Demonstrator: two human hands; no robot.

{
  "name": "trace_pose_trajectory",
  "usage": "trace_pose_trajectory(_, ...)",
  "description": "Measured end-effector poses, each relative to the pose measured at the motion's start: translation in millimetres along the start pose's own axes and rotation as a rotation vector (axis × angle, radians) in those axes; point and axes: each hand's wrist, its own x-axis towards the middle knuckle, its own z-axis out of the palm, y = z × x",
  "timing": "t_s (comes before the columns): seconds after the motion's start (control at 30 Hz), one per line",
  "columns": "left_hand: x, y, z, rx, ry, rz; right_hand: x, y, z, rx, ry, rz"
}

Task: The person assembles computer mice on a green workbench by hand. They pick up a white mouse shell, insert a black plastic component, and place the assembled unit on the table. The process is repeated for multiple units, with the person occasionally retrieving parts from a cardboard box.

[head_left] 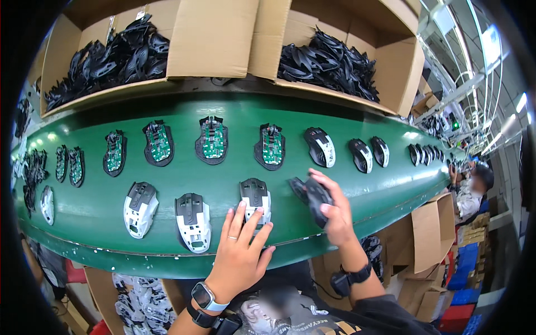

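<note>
On the green bench, my left hand (pixel 241 245) lies spread, its fingertips resting on a black-and-white mouse top shell (pixel 255 194). My right hand (pixel 336 215) is closed around a dark mouse part (pixel 316 200), raised and tilted off the bench; its underside is hidden by my fingers. Two more top shells, one (pixel 192 222) close to my left hand and another (pixel 140 209) farther left, lie along the near edge. Beyond my hands sits a mouse base with a green circuit board (pixel 270 146). A closed-up black-and-white mouse (pixel 320 147) rests beyond my right hand.
Several more bases with circuit boards (pixel 211 139) form a row toward the left. More assembled mice (pixel 361 155) line the right. Cardboard boxes (pixel 212 39) of black plastic parts (pixel 329 67) stand behind the bench. A box of pale shells (pixel 146 304) stands below; a person (pixel 472 195) sits far right.
</note>
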Motion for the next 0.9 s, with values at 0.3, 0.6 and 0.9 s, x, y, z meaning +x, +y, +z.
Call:
trace_pose_trajectory(0.3, -2, -16, -10, -0.113, -0.047, 0.011, 86, -26, 66, 0.174, -0.259, 0.159)
trace_pose_trajectory(0.6, -4, -25, -15, -0.186, -0.030, 0.026, 98, 11, 11, -0.124, -0.030, 0.094)
trace_pose_trajectory(0.9, -4, -33, -21, -0.273, -0.020, 0.023, 155, 38, 47, -0.655, -0.125, -0.151)
